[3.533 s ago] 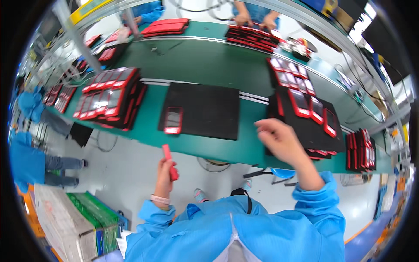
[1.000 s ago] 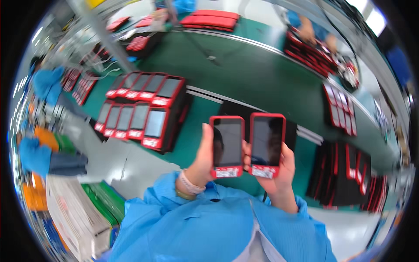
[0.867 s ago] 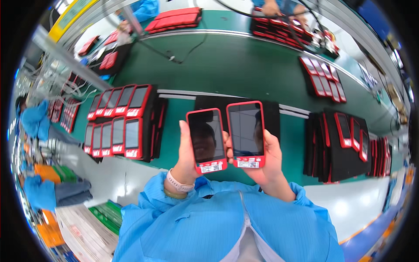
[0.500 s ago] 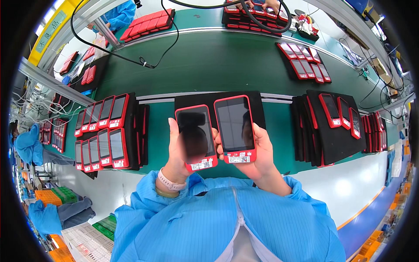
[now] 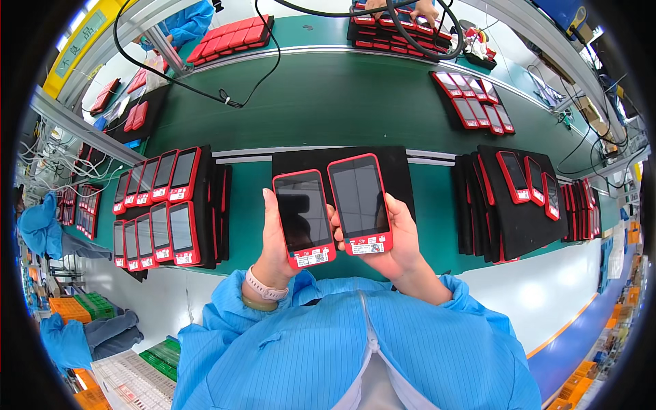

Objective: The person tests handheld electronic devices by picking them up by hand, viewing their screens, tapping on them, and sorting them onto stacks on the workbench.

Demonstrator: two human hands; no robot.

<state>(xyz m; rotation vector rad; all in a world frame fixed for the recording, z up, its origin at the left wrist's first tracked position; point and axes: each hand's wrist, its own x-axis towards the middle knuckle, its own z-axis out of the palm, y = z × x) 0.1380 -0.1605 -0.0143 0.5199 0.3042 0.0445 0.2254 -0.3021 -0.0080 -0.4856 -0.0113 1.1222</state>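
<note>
My left hand (image 5: 275,240) is wrapped round a red-framed handheld device (image 5: 304,213) with a dark, glossy screen and white labels along its lower end. A second device of the same kind (image 5: 357,201) is gripped by my right hand (image 5: 402,239), thumb along its right edge. Both are held side by side, screens up, tops leaning slightly left, with a narrow gap between them. Fingertips show in that gap. Behind and below them lies a black foam sheet (image 5: 398,167) on the green bench (image 5: 249,205).
At left, rows of like devices (image 5: 182,229) lie on stacked black sheets. A leaning stack (image 5: 509,219) at right carries three. More devices (image 5: 471,102) lie on the green belt (image 5: 342,96) beyond. A co-worker's hands (image 5: 424,10) touch devices at the far side. A black cable (image 5: 236,104) hangs above.
Both devices have shifted slightly left in my hands, the right one tilting a little more to the left. The reflection on the left screen has changed. My grip stays the same.
</note>
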